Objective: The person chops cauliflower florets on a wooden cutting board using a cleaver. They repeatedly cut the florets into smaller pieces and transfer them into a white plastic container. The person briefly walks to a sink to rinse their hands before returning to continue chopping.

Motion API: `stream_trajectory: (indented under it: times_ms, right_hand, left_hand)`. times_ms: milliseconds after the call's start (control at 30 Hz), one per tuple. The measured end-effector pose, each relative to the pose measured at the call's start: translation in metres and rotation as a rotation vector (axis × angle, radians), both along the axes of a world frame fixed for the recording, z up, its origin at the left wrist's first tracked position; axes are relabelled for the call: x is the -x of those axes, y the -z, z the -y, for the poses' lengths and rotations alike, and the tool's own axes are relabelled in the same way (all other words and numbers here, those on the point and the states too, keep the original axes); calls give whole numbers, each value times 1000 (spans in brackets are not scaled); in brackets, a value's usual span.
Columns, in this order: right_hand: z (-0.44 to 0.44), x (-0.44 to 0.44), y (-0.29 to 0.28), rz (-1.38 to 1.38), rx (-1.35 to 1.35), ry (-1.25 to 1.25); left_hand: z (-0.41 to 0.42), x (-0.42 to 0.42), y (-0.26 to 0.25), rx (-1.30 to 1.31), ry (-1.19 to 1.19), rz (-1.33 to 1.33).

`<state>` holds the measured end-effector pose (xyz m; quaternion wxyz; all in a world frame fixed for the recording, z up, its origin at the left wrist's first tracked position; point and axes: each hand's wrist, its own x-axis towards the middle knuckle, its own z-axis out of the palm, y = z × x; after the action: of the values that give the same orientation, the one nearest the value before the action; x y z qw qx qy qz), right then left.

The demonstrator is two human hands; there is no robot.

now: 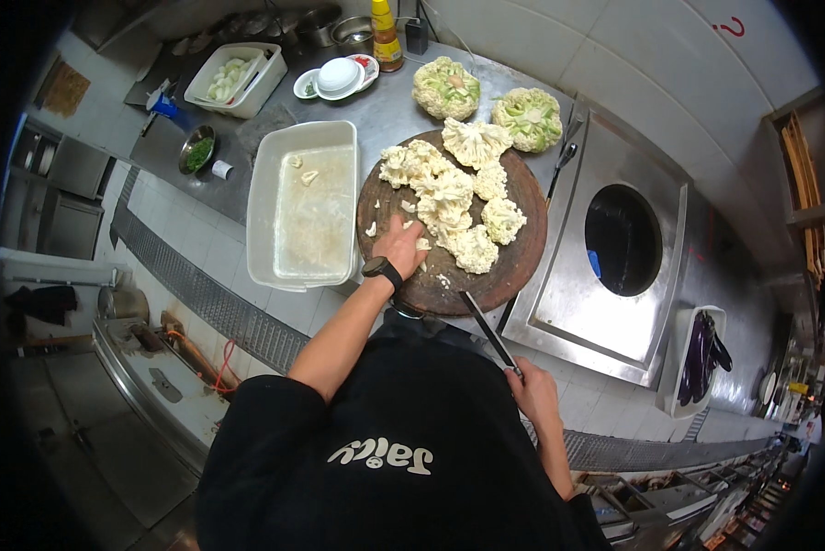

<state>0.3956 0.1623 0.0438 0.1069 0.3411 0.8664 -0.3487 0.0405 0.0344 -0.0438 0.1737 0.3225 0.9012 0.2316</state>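
Cauliflower florets (447, 196) lie in a curved cluster on a round wooden chopping board (522, 262). My left hand (400, 249), with a dark watch at the wrist, rests on the board's near left part among small cauliflower scraps; whether its fingers grip a piece cannot be told. My right hand (535, 389) holds a knife (489, 332) by its handle, blade pointing up and left to the board's near edge. Left of the board stands a white plastic tub (304, 275) with a few cauliflower bits inside. Two whole cauliflowers (447, 88) (528, 119) sit behind the board, stalks up.
A steel unit with a round opening (557, 303) adjoins the right side; beyond it is a tub of eggplants (699, 358). At the back left are a container of pale cut vegetables (232, 81), stacked white bowls (338, 77), a yellow-capped bottle (386, 41) and a bowl of chopped greens (197, 153).
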Motion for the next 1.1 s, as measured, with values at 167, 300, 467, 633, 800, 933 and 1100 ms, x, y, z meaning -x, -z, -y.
stream_trajectory:
  times_ms: [167, 300, 467, 633, 800, 933, 1100]
  right_hand:
    - [0, 4, 8, -45, 14, -6]
    - [3, 11, 3, -74, 32, 25]
    - [5, 11, 7, -115, 31, 34]
    - [5, 34, 1, -76, 15, 22]
    - [3, 46, 3, -79, -27, 30]
    - [-1, 51, 11, -106, -45, 99]
    - [-2, 59, 4, -68, 11, 77]
  left_hand:
    - [12, 16, 21, -237, -2, 16]
    - [54, 66, -4, -387, -176, 21]
    - [105, 118, -30, 0, -433, -349]
    - [12, 48, -20, -273, -8, 80]
    - [-60, -10, 18, -385, -169, -28]
    - [-47, -2, 28, -645, -296, 325]
    - [12, 14, -7, -725, -475, 847]
